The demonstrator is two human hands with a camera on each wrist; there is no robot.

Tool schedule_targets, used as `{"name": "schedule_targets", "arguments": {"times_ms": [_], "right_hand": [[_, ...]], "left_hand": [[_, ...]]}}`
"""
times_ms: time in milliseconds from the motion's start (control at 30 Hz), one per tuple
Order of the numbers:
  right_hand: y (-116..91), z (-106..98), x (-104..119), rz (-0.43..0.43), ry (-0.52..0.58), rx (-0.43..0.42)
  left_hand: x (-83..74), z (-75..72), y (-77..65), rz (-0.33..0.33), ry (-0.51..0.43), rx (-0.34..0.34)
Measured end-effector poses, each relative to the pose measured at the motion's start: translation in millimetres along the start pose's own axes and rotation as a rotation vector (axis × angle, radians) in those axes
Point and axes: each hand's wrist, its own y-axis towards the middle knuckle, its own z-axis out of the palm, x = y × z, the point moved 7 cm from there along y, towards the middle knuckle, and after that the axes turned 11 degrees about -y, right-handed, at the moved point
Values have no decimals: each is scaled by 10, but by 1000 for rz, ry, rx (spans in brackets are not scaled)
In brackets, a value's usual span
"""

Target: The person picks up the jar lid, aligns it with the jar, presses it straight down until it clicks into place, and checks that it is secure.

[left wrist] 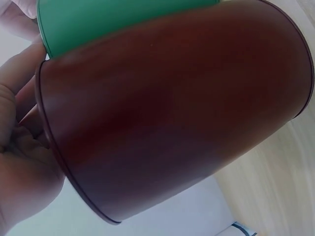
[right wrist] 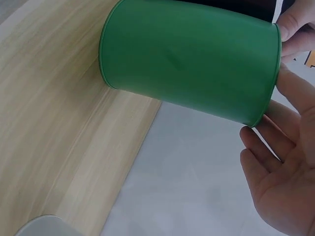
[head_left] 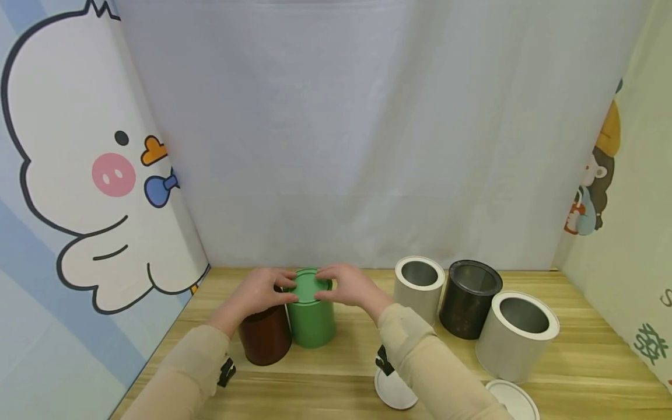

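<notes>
A green can (head_left: 313,321) with a green lid (head_left: 308,287) on top stands upright on the table. My left hand (head_left: 264,290) touches the left edge of its top, thumb in front and fingers behind. On the right edge of the top rest the fingertips of my right hand (head_left: 352,287). In the right wrist view, the fingers (right wrist: 295,91) of that hand lie loosely at the rim of the green can (right wrist: 192,61). A dark red-brown can (head_left: 266,335) stands close to the green one, under my left wrist. Its top is partly hidden.
On the right stand a white can (head_left: 418,294), a black can (head_left: 469,306) and another white can (head_left: 511,344), all uncovered. Two white lids lie near the front: one round lid (head_left: 395,391) by my right sleeve, another lid (head_left: 517,402) farther right. A grey curtain (head_left: 357,134) hangs behind the table.
</notes>
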Motion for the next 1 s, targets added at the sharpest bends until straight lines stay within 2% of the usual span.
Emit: {"name": "schedule_targets", "arguments": {"times_ms": [267,367,533,667,1000], "right_hand": [[46,-58,94,-22,-120,25],[59,-63,116,-22,-148,30],[63,-65,135,-25,-163,22],[62,-57,135,-30,-168,15],[56,-61,148,-50,-181,13]], "left_hand": [[-84,-22,45,26,58,35],[-97,-27,61,11,79,52],[-109,-16,84,-6,109,79],[-108,1,91,-17,99,89],[-113,-12,80,19,83,67]]}}
